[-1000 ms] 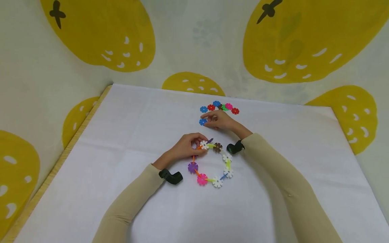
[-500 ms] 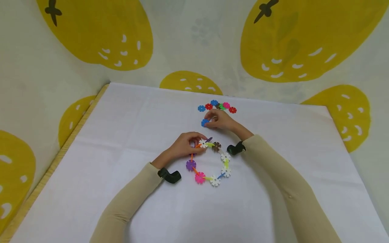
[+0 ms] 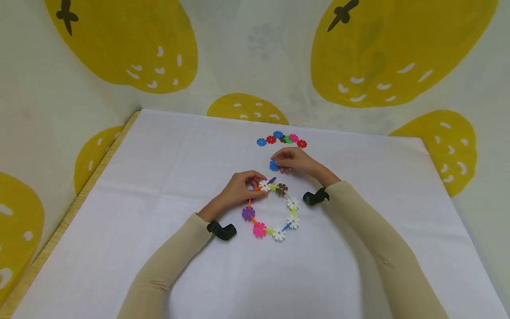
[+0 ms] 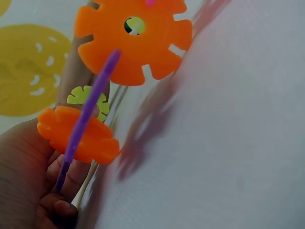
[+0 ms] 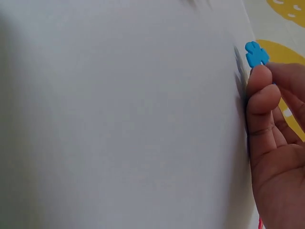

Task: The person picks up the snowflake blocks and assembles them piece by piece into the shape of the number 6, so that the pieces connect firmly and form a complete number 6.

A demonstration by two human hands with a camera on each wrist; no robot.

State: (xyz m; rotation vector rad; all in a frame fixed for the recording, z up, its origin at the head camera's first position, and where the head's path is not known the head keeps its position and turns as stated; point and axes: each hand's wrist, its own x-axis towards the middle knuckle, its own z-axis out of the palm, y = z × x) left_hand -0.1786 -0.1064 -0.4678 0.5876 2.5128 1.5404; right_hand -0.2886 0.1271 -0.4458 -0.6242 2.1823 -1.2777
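Observation:
A ring of linked snowflake discs, in white, pink, purple, orange, yellow and brown, stands over the middle of the table. My left hand grips its upper left part, thumb and fingers at a white disc. In the left wrist view an orange disc and a purple disc seen edge-on fill the near part of the ring. My right hand pinches a single blue snowflake disc between thumb and fingertips, just above the ring. The right wrist view shows part of this blue disc past the fingertips.
Several loose discs lie in a row near the table's far edge, among them a blue disc, a red disc and a pink disc. A white cloth covers the table. Behind it hangs a lemon-patterned curtain.
My right hand has picked up the blue disc from the table and brought it toward the ring. The left hand keeps its grip on the ring.

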